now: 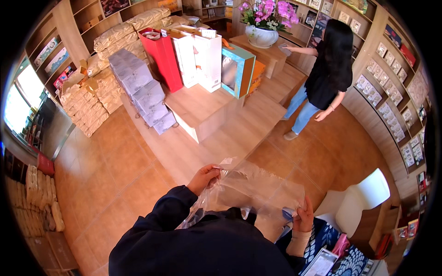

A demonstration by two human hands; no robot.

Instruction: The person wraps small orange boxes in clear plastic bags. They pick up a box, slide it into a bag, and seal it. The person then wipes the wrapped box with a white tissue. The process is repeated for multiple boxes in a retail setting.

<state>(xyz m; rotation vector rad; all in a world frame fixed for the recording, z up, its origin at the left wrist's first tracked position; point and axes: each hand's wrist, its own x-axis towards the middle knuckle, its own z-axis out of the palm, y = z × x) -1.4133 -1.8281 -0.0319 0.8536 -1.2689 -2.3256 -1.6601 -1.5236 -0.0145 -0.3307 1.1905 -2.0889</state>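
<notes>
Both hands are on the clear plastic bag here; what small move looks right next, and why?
Probably pull the two edges apart to open the bag. The left hand pinches its upper left edge and the right hand grips the lower right corner, so it hangs stretched flat between them; whether its mouth is open cannot be told.

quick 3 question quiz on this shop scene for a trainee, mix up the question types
1. True or false: both the left hand and the right hand grip the clear crinkled plastic bag.
2. Which stands nearest the tall red paper gift bag? A) white paper gift bags B) white moulded chair C) white pot of pink orchids
3. Fill in: the other person in the black top reaches toward the low wooden ____ bearing the orchids.

Key: 1 true; 2 A; 3 table
</notes>
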